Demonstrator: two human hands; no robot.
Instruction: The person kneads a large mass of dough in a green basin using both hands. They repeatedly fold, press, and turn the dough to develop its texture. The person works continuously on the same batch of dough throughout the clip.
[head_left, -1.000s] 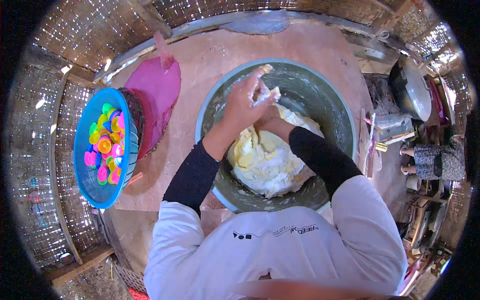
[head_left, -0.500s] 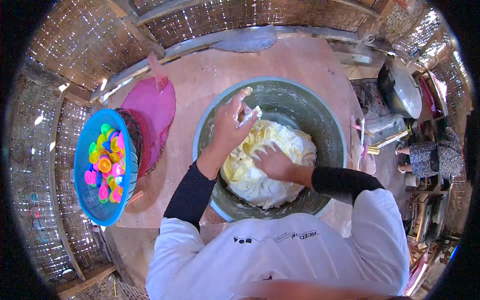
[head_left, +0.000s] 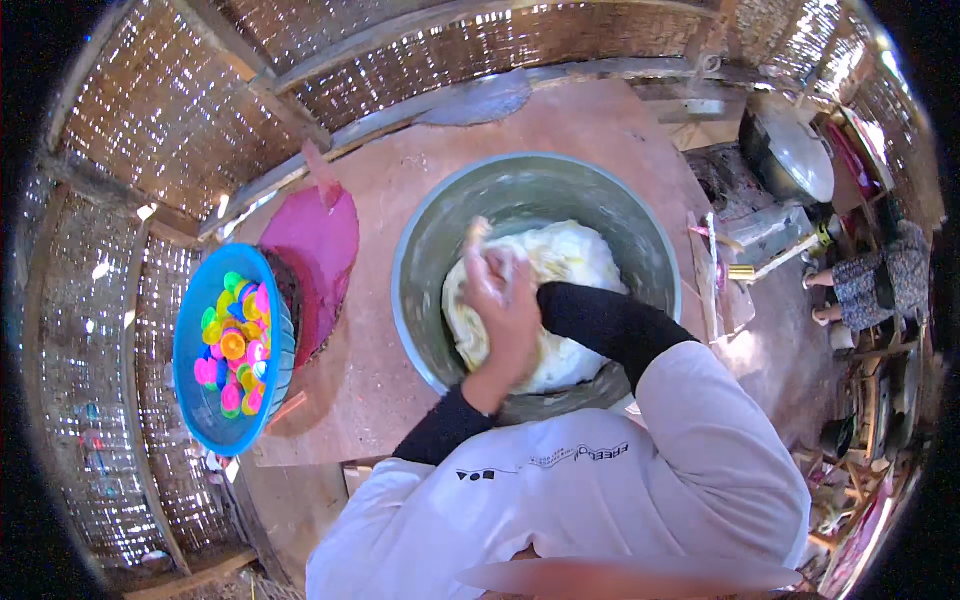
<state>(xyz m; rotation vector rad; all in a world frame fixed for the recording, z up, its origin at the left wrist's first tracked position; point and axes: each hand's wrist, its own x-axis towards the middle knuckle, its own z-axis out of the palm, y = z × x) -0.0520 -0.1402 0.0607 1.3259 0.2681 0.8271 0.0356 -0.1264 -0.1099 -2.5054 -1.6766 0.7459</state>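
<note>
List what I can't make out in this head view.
- Right hand: head view, hidden behind the left hand.
- Underside of the dough: head view, hidden by its own bulk.
- Floor of the blue basket: head view, partly covered by colourful pieces.

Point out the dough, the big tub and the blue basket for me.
Dough (head_left: 578, 258), head view: its upper right surface.
Big tub (head_left: 555, 188), head view: its bare inner wall, far side.
Blue basket (head_left: 212, 420), head view: its bare inner wall, lower part.

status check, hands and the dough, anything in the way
Left hand over dough, fingers parted. Right hand hidden beyond black sleeve. Dough lumped in green basin, yellow-streaked. Sleeve covers part of it.
</note>
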